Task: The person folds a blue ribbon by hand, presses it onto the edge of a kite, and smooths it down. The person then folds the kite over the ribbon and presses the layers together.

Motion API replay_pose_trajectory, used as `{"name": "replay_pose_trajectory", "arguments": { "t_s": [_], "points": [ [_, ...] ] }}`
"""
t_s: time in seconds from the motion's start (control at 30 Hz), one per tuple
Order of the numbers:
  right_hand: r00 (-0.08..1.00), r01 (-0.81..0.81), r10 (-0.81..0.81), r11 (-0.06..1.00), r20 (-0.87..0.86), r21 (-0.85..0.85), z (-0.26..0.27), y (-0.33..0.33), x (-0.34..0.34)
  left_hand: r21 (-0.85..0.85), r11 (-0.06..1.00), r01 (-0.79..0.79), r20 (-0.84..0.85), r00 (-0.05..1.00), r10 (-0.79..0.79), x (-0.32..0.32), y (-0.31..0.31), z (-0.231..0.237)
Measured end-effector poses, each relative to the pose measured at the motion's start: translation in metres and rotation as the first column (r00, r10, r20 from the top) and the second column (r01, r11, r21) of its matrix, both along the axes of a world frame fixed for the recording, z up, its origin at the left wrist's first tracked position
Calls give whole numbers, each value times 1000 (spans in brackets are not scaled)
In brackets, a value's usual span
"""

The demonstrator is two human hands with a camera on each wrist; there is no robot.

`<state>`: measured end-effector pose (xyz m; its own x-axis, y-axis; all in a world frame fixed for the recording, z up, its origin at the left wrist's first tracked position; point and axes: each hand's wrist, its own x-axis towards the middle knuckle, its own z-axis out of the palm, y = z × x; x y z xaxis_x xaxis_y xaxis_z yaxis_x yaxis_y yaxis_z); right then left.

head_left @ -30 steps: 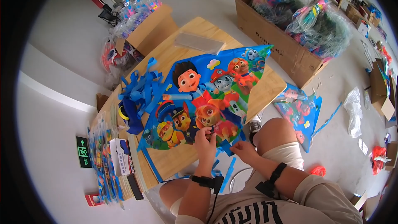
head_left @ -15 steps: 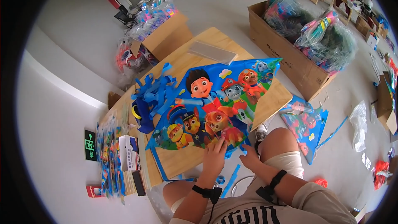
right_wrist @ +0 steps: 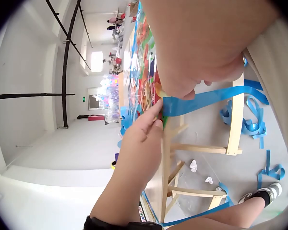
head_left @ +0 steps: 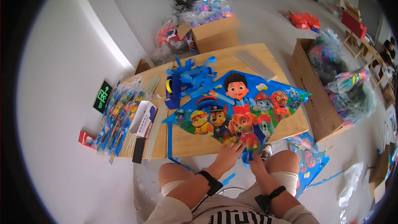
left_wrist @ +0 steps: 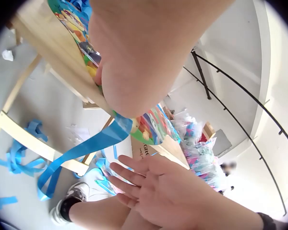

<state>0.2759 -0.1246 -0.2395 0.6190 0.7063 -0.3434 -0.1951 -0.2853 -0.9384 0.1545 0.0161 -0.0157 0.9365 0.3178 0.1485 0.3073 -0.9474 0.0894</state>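
Observation:
A cartoon-printed kite [head_left: 242, 116] lies spread on the wooden table. My left hand [head_left: 229, 156] rests with its fingertips on its lower edge, near the lower corner. From that corner a blue ribbon [left_wrist: 93, 143] hangs off the table toward the floor. Just right of it is my right hand [head_left: 258, 165]; the left wrist view shows this hand [left_wrist: 168, 191] palm toward the camera with fingers extended, holding nothing. In the right wrist view the left hand [right_wrist: 141, 148] has thumb and forefinger apart at the kite's edge, beside the ribbon's [right_wrist: 182, 105] upper end.
Blue ribbons [head_left: 192, 74] and a tape dispenser [head_left: 173, 91] lie on the table [head_left: 195, 143] at left. A clear flat strip [head_left: 257, 64] is at the back, beside packed kites [head_left: 120, 116] a white box [head_left: 145, 118]. A large carton [head_left: 315, 95] stands right.
The right hand has let go of the blue ribbon it pinched and its fingers have straightened. The left hand's fingers have spread flatter at the kite's edge. The head view has swung left.

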Motion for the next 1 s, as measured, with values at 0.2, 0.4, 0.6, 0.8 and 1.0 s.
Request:
{"name": "replay_pose_trajectory", "arguments": {
  "t_s": [0.2, 0.4, 0.6, 0.8, 1.0],
  "points": [
    [996, -53, 50, 998, -69, -39, 84, -6, 7, 73, 997, -13, -4, 1000, 13, 0, -5, -10],
    [988, -81, 78, 996, -130, -22, 96, -10, 5, -119, 985, -127, -140, 984, 110, 8, -4, -3],
    [995, -78, 71, 991, -68, -106, 114, -13, -11, -575, 806, 142, 338, 938, 76, -7, 31, -9],
    [986, -109, 104, 994, -133, -28, 88, -11, -20, -550, 825, -132, 455, 780, 429, -36, 119, -34],
    [942, -273, 241, 955, -232, -118, 113, 2, -19, -466, 707, -532, 16, 794, 608, -59, 223, -3]
  ]
}}
